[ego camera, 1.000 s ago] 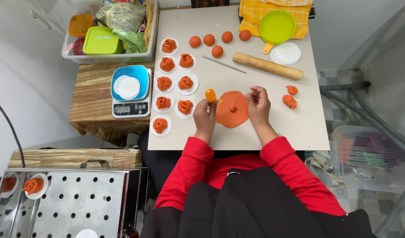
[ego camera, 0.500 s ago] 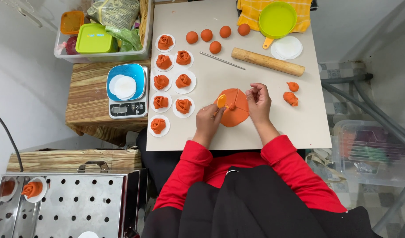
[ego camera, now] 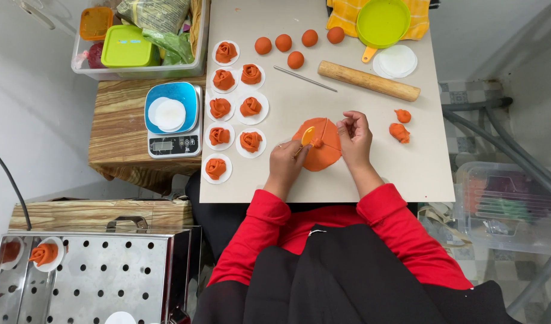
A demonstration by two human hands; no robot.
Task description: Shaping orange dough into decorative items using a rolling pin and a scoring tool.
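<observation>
A pale table (ego camera: 371,174) carries a flat orange dough disc (ego camera: 323,153) near its front edge, well in front of the wooden rolling pin (ego camera: 368,80). The right hand (ego camera: 354,133) pinches the disc's right rim with curled fingers. The left hand (ego camera: 285,161) grips a small yellow cutter (ego camera: 308,135) pressed onto the disc's left part.

Beige table (ego camera: 419,168), flat orange dough round (ego camera: 321,150), wooden rolling pin (ego camera: 368,80), dough balls (ego camera: 296,59), rose-shaped pieces on white discs (ego camera: 250,141)
</observation>
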